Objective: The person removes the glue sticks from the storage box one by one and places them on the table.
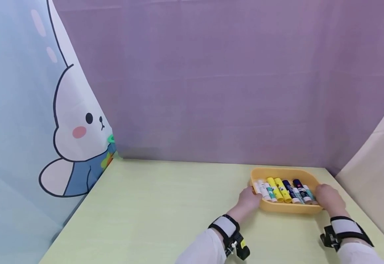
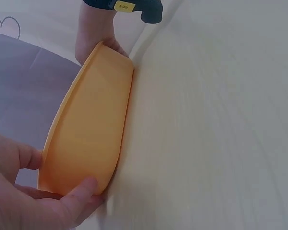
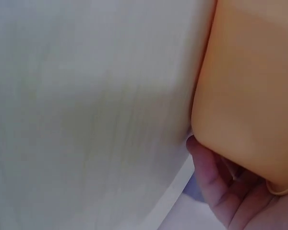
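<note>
Tray [image 1: 291, 208], orange, holding small tubes [image 1: 275, 190]; on or just above the table [image 1: 145, 205], four o'clock in your head view. Long axis: nine-to-three. Your left hand [image 1: 249, 200] grips its nine o'clock end, your right hand [image 1: 331, 198] its three o'clock; neither nearer.

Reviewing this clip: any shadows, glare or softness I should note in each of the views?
Head: even light, no strong glare, tubes distinct but their small print unreadable; left wrist: hazy, low in contrast, tray showing little surface detail; right wrist: greyish, with a soft shadow on the table beside the tray.
</note>
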The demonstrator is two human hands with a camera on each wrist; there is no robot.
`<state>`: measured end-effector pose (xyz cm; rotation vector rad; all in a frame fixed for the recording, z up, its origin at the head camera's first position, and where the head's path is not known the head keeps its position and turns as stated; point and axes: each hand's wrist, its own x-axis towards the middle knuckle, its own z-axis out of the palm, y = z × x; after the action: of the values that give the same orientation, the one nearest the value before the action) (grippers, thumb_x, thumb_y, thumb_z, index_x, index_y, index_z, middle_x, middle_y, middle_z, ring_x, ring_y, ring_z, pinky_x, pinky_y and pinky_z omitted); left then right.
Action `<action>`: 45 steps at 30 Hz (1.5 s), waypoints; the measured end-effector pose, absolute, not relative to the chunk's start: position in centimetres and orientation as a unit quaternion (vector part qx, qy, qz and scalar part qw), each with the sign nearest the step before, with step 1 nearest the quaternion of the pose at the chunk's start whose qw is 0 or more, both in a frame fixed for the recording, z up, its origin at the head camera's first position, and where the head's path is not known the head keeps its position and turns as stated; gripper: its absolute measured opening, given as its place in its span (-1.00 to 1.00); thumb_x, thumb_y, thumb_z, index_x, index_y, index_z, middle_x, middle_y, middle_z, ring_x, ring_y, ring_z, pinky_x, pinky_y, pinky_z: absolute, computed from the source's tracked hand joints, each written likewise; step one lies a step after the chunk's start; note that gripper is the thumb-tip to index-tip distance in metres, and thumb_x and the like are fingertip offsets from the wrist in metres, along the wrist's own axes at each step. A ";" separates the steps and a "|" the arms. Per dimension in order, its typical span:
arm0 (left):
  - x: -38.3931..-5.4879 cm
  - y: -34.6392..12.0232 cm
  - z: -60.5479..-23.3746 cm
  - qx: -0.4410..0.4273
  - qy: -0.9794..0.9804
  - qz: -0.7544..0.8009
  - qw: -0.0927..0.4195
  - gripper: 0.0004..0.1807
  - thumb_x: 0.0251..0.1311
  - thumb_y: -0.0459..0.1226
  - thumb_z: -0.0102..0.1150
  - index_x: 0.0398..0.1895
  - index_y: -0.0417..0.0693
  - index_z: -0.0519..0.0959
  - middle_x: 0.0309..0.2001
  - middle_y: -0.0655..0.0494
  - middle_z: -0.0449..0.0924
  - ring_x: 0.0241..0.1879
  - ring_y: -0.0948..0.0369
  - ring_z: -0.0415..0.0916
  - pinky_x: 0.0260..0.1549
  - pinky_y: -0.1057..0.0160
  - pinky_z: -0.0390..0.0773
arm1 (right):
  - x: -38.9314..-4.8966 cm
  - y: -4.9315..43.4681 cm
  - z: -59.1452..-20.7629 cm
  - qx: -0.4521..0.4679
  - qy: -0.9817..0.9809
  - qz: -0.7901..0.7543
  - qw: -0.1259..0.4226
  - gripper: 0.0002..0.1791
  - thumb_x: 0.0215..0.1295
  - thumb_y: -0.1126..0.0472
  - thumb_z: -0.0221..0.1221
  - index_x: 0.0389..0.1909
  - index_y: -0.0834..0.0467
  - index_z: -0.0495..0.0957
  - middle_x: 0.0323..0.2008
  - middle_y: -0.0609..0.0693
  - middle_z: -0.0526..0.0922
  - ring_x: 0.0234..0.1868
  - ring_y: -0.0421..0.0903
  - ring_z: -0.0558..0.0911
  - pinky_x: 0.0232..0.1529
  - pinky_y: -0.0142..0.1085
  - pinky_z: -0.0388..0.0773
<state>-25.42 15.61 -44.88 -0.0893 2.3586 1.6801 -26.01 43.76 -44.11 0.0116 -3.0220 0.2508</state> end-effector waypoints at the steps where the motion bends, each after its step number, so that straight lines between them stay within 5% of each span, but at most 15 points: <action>1: -25.4 15.3 -44.8 -0.031 0.810 0.572 0.123 -0.55 0.25 -0.24 0.12 0.17 -0.21 0.41 0.10 -0.06 0.49 0.00 0.10 0.49 0.04 0.03 0.50 | -26.0 43.4 -44.0 -0.008 -0.995 0.092 0.049 -0.72 0.24 0.41 -0.24 -0.41 0.49 0.41 -0.42 0.43 0.48 -0.49 0.32 0.53 -0.52 0.10 0.49; 7: -25.7 13.5 -44.8 -0.019 0.827 0.548 0.121 -0.55 0.25 -0.23 0.11 0.17 -0.24 0.42 0.10 -0.07 0.50 -0.05 0.13 0.49 0.01 0.06 0.52 | -26.2 41.2 -43.8 -0.068 -0.989 0.128 0.007 -0.69 0.29 0.35 -0.27 -0.26 0.54 0.35 -0.33 0.47 0.47 -0.41 0.35 0.55 -0.53 0.06 0.50; 16: -25.9 10.6 -45.2 0.007 0.828 0.548 0.117 -0.59 0.23 -0.25 0.09 0.10 -0.27 0.46 -0.05 -0.03 0.57 -0.28 0.19 0.46 -0.26 0.19 0.56 | -25.9 37.9 -43.7 -0.135 -0.972 0.192 -0.015 -0.52 0.31 0.32 -0.23 0.17 0.49 -0.03 -0.29 0.52 0.47 -0.50 0.14 0.53 -0.62 -0.14 0.43; 35: -25.6 4.0 -45.6 0.031 0.829 0.542 0.130 -0.57 0.26 -0.25 0.04 0.17 -0.22 0.43 -0.10 0.04 0.57 -0.38 0.21 0.44 -0.48 0.31 0.45 | -26.1 31.3 -43.9 -0.118 -0.968 0.220 -0.010 -0.53 0.35 0.36 -0.33 0.16 0.62 -0.04 -0.40 0.49 0.49 -0.65 0.05 0.52 -0.67 -0.21 0.47; 45: -24.8 1.5 -45.1 0.033 0.830 0.539 0.137 -0.54 0.29 -0.23 0.02 0.21 -0.26 0.38 -0.09 0.02 0.56 -0.32 0.22 0.45 -0.36 0.30 0.53 | -25.8 29.0 -43.8 -0.108 -0.970 0.217 -0.014 -0.56 0.33 0.39 -0.25 0.08 0.67 0.01 -0.44 0.45 0.48 -0.63 0.06 0.53 -0.68 -0.22 0.50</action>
<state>-24.76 1.52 -45.11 0.0957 2.4033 1.5616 -25.78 29.02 -43.77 -0.3424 -3.0745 0.6864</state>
